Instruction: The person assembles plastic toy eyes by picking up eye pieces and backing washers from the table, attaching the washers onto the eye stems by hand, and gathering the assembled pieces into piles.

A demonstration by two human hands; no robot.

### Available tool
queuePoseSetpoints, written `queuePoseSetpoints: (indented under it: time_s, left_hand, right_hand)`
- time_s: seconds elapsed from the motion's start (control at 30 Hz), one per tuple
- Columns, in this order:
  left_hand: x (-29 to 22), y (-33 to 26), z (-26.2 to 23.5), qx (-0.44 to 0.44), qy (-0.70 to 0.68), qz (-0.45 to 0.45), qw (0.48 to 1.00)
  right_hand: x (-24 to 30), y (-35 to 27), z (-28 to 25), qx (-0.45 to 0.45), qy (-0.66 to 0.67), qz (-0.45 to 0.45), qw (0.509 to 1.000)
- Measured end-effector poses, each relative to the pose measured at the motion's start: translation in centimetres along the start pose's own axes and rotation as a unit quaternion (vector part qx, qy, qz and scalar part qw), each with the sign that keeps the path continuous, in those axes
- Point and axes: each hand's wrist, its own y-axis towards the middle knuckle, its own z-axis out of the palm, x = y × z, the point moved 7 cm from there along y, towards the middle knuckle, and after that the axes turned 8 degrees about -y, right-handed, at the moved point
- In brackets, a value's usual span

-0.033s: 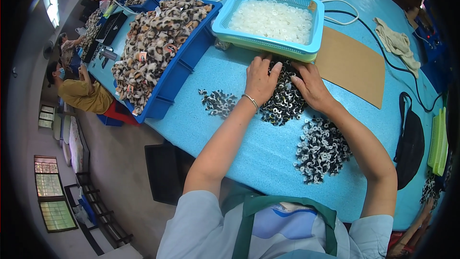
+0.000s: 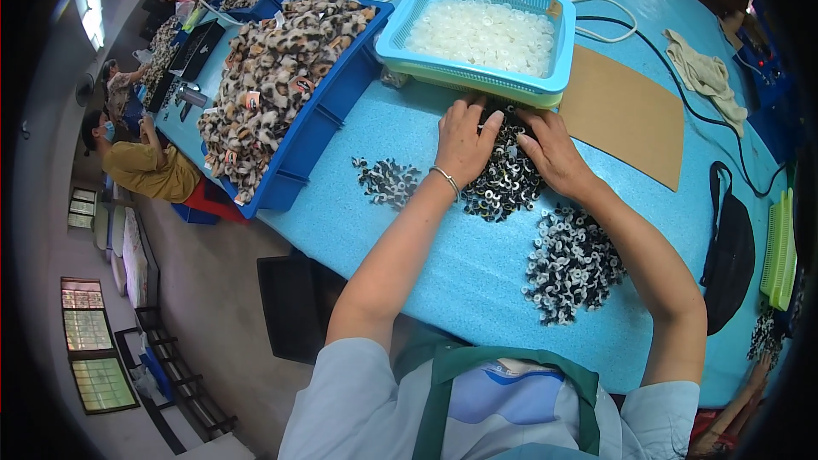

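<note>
My left hand (image 2: 464, 138) lies on the left side of a pile of small black-and-white plastic pieces (image 2: 504, 175), perhaps toy eyes. Its thumb is apart from the fingers, which reach toward the light-blue basket (image 2: 477, 75). On the pile's right side rests my right hand (image 2: 555, 152), its thumb also spread and its fingertips close under the basket. Both hands touch the pile and look open, though some fingertips are hidden among the pieces. A small heap of similar pieces (image 2: 388, 183) sits left of my left forearm, and a bigger heap (image 2: 573, 268) lies beside my right forearm.
White translucent discs (image 2: 481, 38) fill the basket. A blue bin (image 2: 319, 123) at left holds furry spotted pieces (image 2: 273, 85). At right are brown cardboard (image 2: 626, 115), a cloth (image 2: 705, 77), a black cable (image 2: 669, 64) and a black bag (image 2: 728, 255). Other people sit farther off.
</note>
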Motion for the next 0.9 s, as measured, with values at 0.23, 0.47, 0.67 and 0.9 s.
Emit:
queuePoseSetpoints:
  time_s: [0.23, 0.47, 0.67, 0.9]
  left_hand:
    - [-2.2, -0.9, 1.6, -0.004, -0.018, 0.121, 0.992]
    - [-5.2, -2.8, -1.6, 0.040, 0.039, 0.200, 0.978]
    - [-9.3, -8.9, 1.2, 0.183, 0.047, 0.281, 0.941]
    - [-9.1, -10.0, 0.8, 0.133, 0.097, 0.282, 0.945]
  right_hand:
    - [0.1, -1.8, -0.3, 0.017, 0.036, -0.020, 0.999]
    - [-0.1, -3.9, -8.0, -0.011, 0.077, 0.059, 0.995]
    - [2.3, -9.5, -7.6, 0.008, 0.042, 0.029, 0.999]
    - [3.5, -13.3, -6.7, 0.012, 0.000, -0.035, 0.999]
